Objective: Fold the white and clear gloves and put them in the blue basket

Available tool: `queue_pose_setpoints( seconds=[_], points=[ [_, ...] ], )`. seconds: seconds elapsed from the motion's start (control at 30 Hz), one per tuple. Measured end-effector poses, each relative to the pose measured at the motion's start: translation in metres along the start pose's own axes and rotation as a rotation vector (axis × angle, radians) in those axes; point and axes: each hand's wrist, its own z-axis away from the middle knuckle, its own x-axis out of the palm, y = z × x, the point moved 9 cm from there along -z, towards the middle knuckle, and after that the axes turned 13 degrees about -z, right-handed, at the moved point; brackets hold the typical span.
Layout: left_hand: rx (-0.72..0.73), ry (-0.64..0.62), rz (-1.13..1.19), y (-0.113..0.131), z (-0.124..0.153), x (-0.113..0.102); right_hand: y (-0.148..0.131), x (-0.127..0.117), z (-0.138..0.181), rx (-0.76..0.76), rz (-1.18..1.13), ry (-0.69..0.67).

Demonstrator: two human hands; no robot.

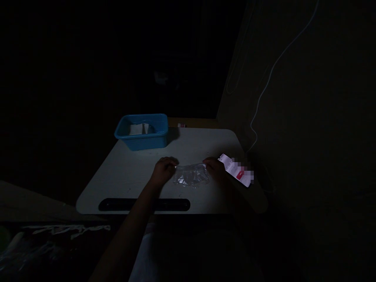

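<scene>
A small clear plastic bag (190,176) lies crinkled on the white table (129,176) in front of me. My left hand (163,169) pinches the bag's top left corner, fingers closed. My right hand (215,168) pinches the top right corner in the same way. Between the two hands the bag's upper edge is stretched taut. The scene is very dark, so what the bag contains cannot be made out.
A blue plastic tub (142,132) with something pale inside stands at the table's far left. A lit phone (237,170) lies just right of my right hand. A black bar (143,204) runs along the table's near edge. A white cable (266,86) hangs on the wall at right.
</scene>
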Motion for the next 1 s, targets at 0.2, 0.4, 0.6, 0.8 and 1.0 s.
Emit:
queue_pose_setpoints(
  seconds=[0.2, 0.4, 0.6, 0.8, 1.0],
  points=[
    [-0.078, -0.038, -0.076, -0.001, 0.002, 0.003, 0.001, 0.002, 0.0, 0.028, 0.059, 0.019],
    [0.005, -0.074, -0.277, 0.002, 0.001, 0.008, 0.005, -0.003, -0.001, 0.067, 0.08, 0.125],
    [0.065, -0.086, -0.413, 0.007, 0.002, 0.01, 0.005, 0.002, -0.001, 0.133, 0.16, 0.102],
    [0.075, -0.083, -0.407, 0.005, 0.001, 0.011, 0.005, 0.007, 0.0, 0.134, 0.154, 0.043],
    [0.042, -0.093, -0.456, 0.006, 0.001, 0.009, 0.006, 0.006, 0.0, 0.148, 0.163, 0.036]
  ],
)
